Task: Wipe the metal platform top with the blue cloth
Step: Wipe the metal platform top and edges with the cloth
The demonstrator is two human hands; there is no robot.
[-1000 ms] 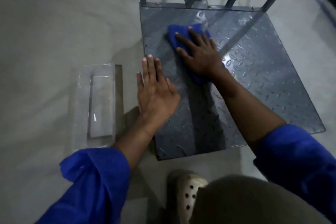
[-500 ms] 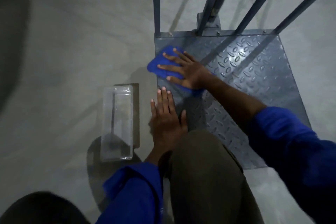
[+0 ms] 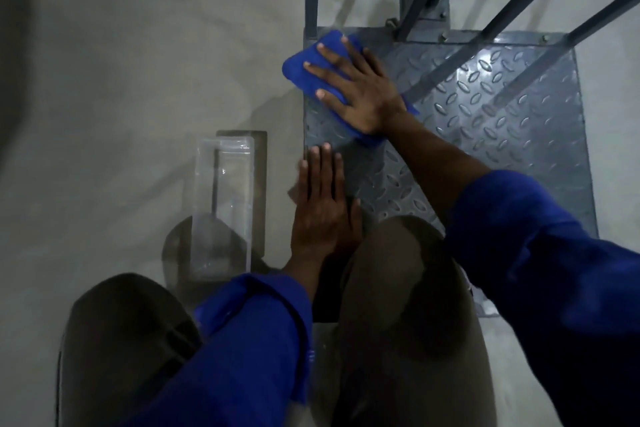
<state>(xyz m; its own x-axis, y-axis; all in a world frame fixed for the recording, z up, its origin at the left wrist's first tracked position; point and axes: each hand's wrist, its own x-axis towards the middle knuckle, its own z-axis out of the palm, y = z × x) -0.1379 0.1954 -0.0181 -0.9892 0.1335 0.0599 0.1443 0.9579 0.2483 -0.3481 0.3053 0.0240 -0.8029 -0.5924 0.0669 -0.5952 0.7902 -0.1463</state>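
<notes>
Blue cloth point(image 3: 300, 70) lay pressed flat on the far left corner of the metal platform top point(image 3: 485, 121), one rounded end lapping just over the platform's left edge. The right hand point(image 3: 356, 87) covered most of it, palm down and fingers spread wide, so this grip was a flat press with nothing pinched between the fingers. The left hand point(image 3: 322, 204) rested open and flat on the near left edge of the same plate, holding nothing, apparently propping the crouching person up. Both forearms came out of blue sleeves point(image 3: 540, 239), and a knee point(image 3: 394, 270) hung over the near part of the plate. A clear plastic container point(image 3: 221, 208) sat on the floor just beside the platform, apart from both hands.

The wiping itself looked to be the step in hand, with the cloth working the left corner. The ribbed area toward the right side and under the railing bars point(image 3: 519, 3) seemingly awaited a pass, so the next stroke would call for sliding the cloth rightward under steady downward pressure.
</notes>
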